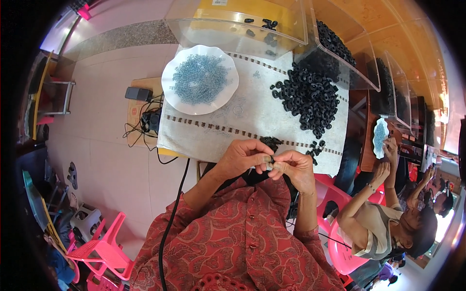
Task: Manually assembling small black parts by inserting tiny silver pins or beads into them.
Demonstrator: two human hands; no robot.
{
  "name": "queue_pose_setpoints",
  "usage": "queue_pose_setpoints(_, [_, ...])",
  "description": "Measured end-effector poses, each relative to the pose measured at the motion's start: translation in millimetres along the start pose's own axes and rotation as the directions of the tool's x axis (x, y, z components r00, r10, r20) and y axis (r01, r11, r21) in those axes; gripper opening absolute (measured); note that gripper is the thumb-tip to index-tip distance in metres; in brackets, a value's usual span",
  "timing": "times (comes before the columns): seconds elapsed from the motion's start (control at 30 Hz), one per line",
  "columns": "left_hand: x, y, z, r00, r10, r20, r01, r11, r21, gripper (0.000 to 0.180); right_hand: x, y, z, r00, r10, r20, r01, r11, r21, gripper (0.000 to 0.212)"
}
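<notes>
Both hands, left hand (245, 156) and right hand (293, 167), pinch a black ring (272, 160) mid-assembly; seating it likely needs careful alignment.

The black rings (309, 97) heaped on the table looked like matt rubber or plastic, dull and without shine. They lay on a pale cloth (252, 116), woven and slightly rough, crossed by dark dotted stripes. The white plate (200, 79) had a glossy, smooth finish with a scalloped rim, and the small blue-grey pieces (199, 77) in it glinted faintly like metal or hard plastic. The bins (242, 24) behind were clear, glossy plastic. The shirt sleeves (233, 233) were soft printed cloth, matt. The pink chair (102, 250) was smooth moulded plastic.
</notes>
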State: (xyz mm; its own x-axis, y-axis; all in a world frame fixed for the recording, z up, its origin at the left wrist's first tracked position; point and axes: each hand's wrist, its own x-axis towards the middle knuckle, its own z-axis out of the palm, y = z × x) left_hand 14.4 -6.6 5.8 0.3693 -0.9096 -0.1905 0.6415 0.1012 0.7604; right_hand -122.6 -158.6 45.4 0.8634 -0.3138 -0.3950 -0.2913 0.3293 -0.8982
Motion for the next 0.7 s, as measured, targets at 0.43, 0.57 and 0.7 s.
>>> queue_pose_setpoints(0.43, [-7.8,-10.1,4.5,0.999,0.038,0.002,-0.038,0.997,-0.071,0.010,-3.6,7.5,9.7,0.995,-0.096,-0.012,0.097,0.992,0.086,0.007])
queue_pose_setpoints(0.57, [-6.2,-12.1,6.6,0.997,0.075,-0.014,-0.075,0.997,0.000,0.009,-0.2,10.6,9.1,0.994,-0.099,-0.045,0.101,0.993,0.056,0.007])
queue_pose_setpoints(0.7, [-0.3,-14.5,11.7,0.997,0.070,-0.030,-0.071,0.997,-0.033,0.010,-0.4,11.8,6.0,0.992,-0.097,-0.082,0.103,0.993,0.064,0.007])
